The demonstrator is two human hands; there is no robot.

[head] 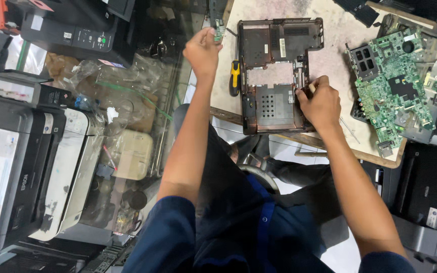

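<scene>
Left hand (202,50): grip pinching a small green circuit board (219,30).
Right hand (321,102): grip pressed on the black plastic laptop base shell (274,76), white rectangular label inside.
Tabletop (339,35): yellow-handled screwdriver (234,77).

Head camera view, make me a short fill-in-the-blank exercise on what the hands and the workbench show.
1. The left hand holds up a small green ____.
2. The right hand rests on the empty laptop ____.
3. The screwdriver beside it has a black and ____ handle.
4. The big green motherboard lies to the shell's ____.

Missing words: circuit board; shell; yellow; right
</scene>
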